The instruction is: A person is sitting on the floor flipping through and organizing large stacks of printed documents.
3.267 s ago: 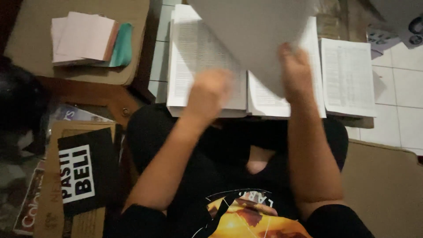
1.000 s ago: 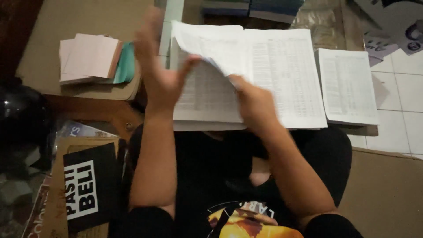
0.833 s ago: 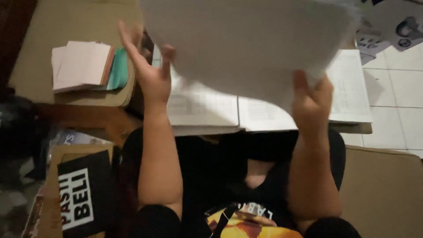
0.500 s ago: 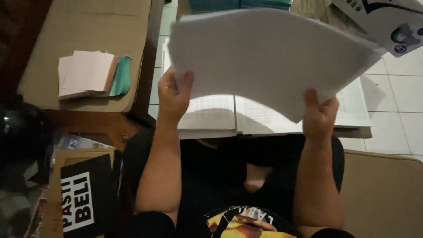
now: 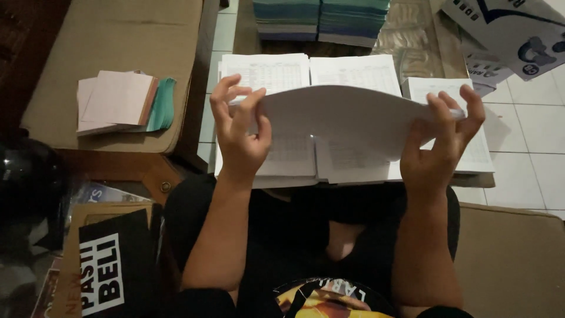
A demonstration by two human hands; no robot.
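White paper fills the middle: a bundle of sheets (image 5: 347, 115) is held up on edge between both hands, bowed upward. The left hand (image 5: 240, 138) grasps its left end, thumb and fingers curled over the top edge; the right hand (image 5: 441, 147) grasps the right end the same way, fingers hooked over the top.

Under the bundle, three piles of printed sheets lie side by side on a low table (image 5: 421, 50): a left pile (image 5: 265, 73), a middle pile (image 5: 356, 70) touching it, and a right pile (image 5: 479, 153) at 3 o'clock that reaches the table's near edge. At 12 o'clock, two stacks of blue-green booklets (image 5: 321, 17) stand side by side at the far edge; bare tabletop shows to their right.

At 10 o'clock a cardboard box (image 5: 100, 35) carries a loose stack of pink paper (image 5: 115, 100) with a teal sheet (image 5: 162, 103) sticking out on its right side. At 7 o'clock a flat cardboard piece bears a black rectangular label with a white panel (image 5: 112, 265). At 1 o'clock white printed sheets with dark blue shapes (image 5: 512, 32) lie overlapping on the white tiled floor (image 5: 529, 171). At 4 o'clock stands another plain brown box (image 5: 512, 259), close against the person's knee. The room is dim, with little open floor except the tiles at the right.
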